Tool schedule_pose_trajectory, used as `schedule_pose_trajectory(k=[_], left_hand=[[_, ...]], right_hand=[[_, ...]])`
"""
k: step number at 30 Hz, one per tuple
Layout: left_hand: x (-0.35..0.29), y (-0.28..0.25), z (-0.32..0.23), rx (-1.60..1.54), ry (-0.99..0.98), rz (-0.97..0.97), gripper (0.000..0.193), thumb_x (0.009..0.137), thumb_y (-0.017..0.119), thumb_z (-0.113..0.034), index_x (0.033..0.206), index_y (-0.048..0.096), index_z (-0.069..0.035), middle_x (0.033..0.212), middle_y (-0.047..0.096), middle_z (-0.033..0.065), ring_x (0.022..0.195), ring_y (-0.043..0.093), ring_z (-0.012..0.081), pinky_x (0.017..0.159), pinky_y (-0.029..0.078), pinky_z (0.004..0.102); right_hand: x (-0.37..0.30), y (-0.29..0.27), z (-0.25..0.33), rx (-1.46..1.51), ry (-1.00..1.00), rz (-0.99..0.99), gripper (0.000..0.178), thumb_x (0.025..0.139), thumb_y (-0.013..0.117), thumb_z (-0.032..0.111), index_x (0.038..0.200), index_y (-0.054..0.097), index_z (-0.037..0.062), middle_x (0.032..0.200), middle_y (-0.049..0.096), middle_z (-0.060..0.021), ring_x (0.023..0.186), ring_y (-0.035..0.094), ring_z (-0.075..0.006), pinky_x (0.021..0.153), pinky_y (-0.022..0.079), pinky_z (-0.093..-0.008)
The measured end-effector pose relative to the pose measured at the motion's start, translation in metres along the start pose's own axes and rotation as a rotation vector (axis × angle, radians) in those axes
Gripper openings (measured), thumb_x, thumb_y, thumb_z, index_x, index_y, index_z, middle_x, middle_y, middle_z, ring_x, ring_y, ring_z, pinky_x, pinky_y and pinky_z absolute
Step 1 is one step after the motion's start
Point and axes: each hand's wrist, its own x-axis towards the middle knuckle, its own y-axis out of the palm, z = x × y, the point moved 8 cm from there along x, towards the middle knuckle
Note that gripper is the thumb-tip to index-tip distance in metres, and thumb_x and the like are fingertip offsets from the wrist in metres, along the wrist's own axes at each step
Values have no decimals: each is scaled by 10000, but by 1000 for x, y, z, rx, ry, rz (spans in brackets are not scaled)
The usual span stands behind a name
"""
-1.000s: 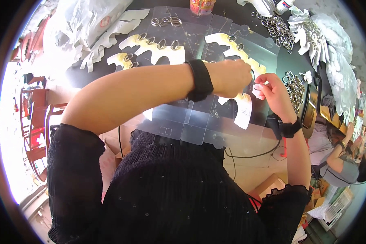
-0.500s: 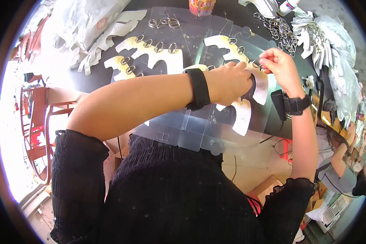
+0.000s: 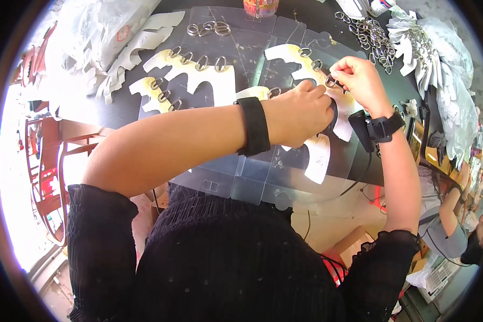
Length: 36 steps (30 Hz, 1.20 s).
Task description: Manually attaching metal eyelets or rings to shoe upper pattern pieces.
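Observation:
My right hand (image 3: 361,85) pinches a small oval metal ring (image 3: 330,81) between thumb and fingertips, at the upper edge of a white scalloped piece (image 3: 346,122) with a yellowed border. Close beside it, my left hand (image 3: 301,114) lies across the same piece with its fingers curled; what they grip is hidden beneath them. Metal rings (image 3: 316,65) sit along the yellowed edge of this piece. Farther left, another scalloped piece (image 3: 218,86) carries several rings along its top, and a smaller one (image 3: 147,91) has rings too. Clear plastic sheeting (image 3: 247,48) lies under the pieces.
Loose rings (image 3: 208,28) lie at the far side, near a red and yellow tub (image 3: 261,7). A heap of rings (image 3: 367,38) sits far right beside bunched white pieces (image 3: 413,40). Plastic bags (image 3: 99,32) stand far left. Another person (image 3: 443,231) works at the right.
My right hand has moved slightly left and up with the ring, nearer the piece's edge. My left hand stays almost in place. The view has shifted a little.

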Motion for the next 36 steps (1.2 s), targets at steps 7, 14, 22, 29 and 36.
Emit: schedule_pose_trajectory(k=[7, 14, 22, 29, 36], left_hand=[[0, -5, 0, -34, -12, -65, 488, 755, 695, -315, 1051, 532, 38, 1023, 546, 146, 1156, 462, 289, 1006, 318, 443], [3, -8, 5, -142, -15, -104, 619, 766, 660, -454, 1100, 505, 44, 1066, 522, 153, 1178, 440, 286, 1040, 250, 505], [2, -3, 1, -87, -24, -54, 686, 748, 669, -469, 1159, 480, 48, 1136, 503, 175, 1226, 403, 315, 1061, 220, 515], [0, -1, -2, -60, -5, 6, 744, 729, 682, -483, 1194, 468, 57, 1172, 489, 195, 1249, 373, 345, 1075, 205, 524], [-1, -1, -3, -54, 0, 14, 741, 727, 686, -482, 1194, 472, 52, 1168, 486, 194, 1245, 377, 343, 1070, 212, 525]], right_hand=[[3, 1, -2, -74, -48, -41, 70, 787, 655, 94, 822, 671, 36, 736, 676, -76, 650, 633, -156, 628, 492, -283], [1, 0, -1, -71, -23, -90, 62, 774, 671, 87, 811, 676, 37, 742, 679, -81, 670, 648, -172, 640, 500, -290], [-3, 1, 3, -36, -50, -142, 55, 771, 662, 73, 793, 669, 22, 739, 679, -89, 670, 655, -182, 639, 506, -290], [-6, 1, 5, -40, -89, -191, 57, 765, 664, 65, 782, 654, 12, 720, 672, -106, 648, 656, -201, 614, 502, -299], [-9, 1, 7, -29, -79, -210, 53, 768, 663, 40, 793, 639, -1, 735, 675, -109, 657, 657, -198, 616, 503, -300]])
